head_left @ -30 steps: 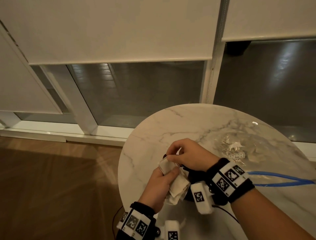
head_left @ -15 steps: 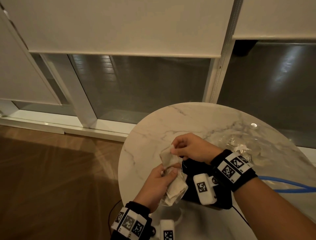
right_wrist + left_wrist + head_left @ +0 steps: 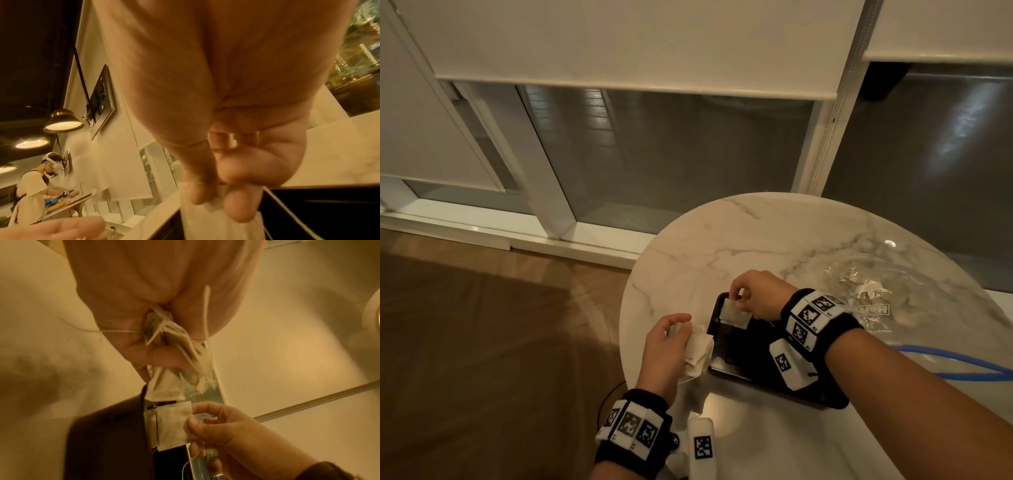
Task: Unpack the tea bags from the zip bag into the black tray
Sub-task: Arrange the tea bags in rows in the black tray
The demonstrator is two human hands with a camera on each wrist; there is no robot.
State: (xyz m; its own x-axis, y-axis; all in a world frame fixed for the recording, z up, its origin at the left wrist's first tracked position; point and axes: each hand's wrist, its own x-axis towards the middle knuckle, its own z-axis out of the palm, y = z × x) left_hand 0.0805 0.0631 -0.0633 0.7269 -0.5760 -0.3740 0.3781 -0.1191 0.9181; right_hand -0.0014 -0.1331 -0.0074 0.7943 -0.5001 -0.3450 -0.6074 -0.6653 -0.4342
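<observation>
Round marble worktop by a window with white roller blinds; black tray near its front edge. Right hand over the tray's far left corner, thumb and fingers pinched together on the top edge of a single tea bag, held just above or against the tray; string trailing from it in the left wrist view. Left hand just left of the tray, fingers curled round a bunch of tea bags, loose strings hanging from the bunch. Clear zip bag lying crumpled on the worktop behind the right wrist, a few pale tea bags inside; white lettering on it, mirrored and partly hidden, not readable. Blue cable across the worktop to the right. Black-and-white square marker tags on both wristbands
</observation>
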